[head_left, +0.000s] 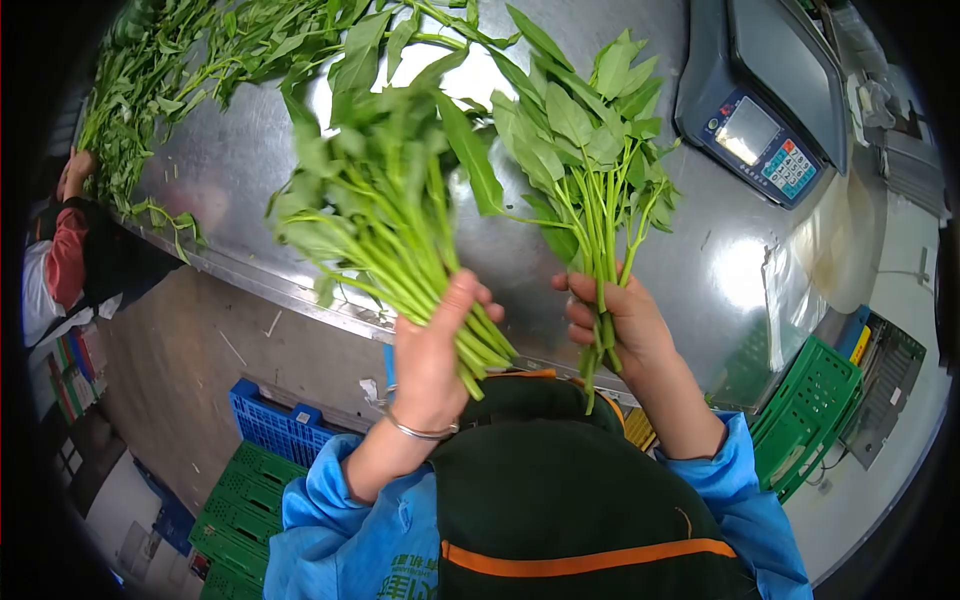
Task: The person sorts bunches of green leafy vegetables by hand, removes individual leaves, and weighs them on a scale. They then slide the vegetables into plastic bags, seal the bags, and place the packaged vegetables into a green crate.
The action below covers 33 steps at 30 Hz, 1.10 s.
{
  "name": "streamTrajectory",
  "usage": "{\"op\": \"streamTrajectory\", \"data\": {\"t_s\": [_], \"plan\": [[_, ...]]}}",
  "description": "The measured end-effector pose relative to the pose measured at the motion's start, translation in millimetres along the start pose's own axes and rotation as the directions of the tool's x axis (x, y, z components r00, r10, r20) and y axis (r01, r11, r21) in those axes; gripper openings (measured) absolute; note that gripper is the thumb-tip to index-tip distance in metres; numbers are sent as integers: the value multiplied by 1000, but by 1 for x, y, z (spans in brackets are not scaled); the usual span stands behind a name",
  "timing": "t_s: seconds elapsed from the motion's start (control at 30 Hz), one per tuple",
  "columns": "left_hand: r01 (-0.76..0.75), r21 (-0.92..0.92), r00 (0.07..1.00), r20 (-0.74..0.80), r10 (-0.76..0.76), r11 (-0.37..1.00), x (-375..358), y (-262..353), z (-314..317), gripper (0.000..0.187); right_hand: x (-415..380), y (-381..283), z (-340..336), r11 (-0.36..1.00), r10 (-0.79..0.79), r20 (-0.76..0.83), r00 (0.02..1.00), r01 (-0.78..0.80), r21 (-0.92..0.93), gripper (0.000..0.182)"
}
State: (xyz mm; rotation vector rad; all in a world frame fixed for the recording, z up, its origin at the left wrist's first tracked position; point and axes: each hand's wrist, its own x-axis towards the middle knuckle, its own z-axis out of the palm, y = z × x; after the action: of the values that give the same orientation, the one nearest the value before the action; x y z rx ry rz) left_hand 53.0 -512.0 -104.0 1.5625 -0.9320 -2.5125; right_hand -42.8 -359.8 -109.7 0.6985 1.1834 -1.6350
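My left hand (435,345) is wrapped round the stems of a thick bunch of leafy greens (385,225), whose leaves point away from me and are blurred. A smaller bunch of greens (600,180) is held by its stems in my right hand (620,320). Both bunches are over the near edge of the metal table (690,290), side by side, with cut stem ends towards my body. One long leaf of the smaller bunch reaches across towards the larger one. More loose greens (230,45) lie along the far left of the table.
A scale (765,140) with a display and keypad stands at the back right. Clear plastic bags (785,300) lie at the right edge. Green crates (815,410) stand right and lower left, beside a blue crate (285,425). Another person's hand (78,170) touches greens at far left.
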Motion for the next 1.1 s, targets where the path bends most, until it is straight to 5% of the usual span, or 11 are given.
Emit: {"op": "streamTrajectory", "data": {"t_s": [0.07, 0.2, 0.33, 0.53, 0.7, 0.83, 0.93, 1.0, 1.1], "plan": [[-195, -134, 981, -11, 195, 972, 7, 22, -6, 21, -1, -7, -8, 994, 76, 36, 997, -73, -82, 28], [-395, -86, 919, -34, 393, 915, 14, 36, -7, 29, 6, -3, -16, 977, 5, 48, 999, 5, -211, 31], [24, 157, 996, 83, -37, 987, 9, -6, -11, 28, 13, 10, -12, 964, -35, 60, 998, 50, -263, 33], [42, 148, 973, 218, -74, 988, 20, -35, 8, 24, 6, 21, -7, 963, -53, 92, 994, 75, -257, 39], [-105, 69, 988, 124, 96, 992, 7, -4, -9, 26, 6, 5, -25, 969, 9, -110, 994, -36, -246, 36], [-167, 26, 981, 106, 163, 986, -3, 2, -11, 27, -2, -9, -28, 916, -114, -28, 993, 94, -389, 35], [-276, -32, 960, 49, 277, 961, -9, 6, -5, 28, -13, -17, -27, 940, -270, -15, 963, 261, -218, 36], [-426, -104, 902, 29, 431, 899, -5, 23, -4, 31, -2, -21, -35, 944, -329, -234, 915, 320, -76, 34], [-494, -133, 863, 51, 503, 859, -9, 35, -7, 39, -10, -20, -50, 971, -240, -208, 948, 235, -49, 34]]}}
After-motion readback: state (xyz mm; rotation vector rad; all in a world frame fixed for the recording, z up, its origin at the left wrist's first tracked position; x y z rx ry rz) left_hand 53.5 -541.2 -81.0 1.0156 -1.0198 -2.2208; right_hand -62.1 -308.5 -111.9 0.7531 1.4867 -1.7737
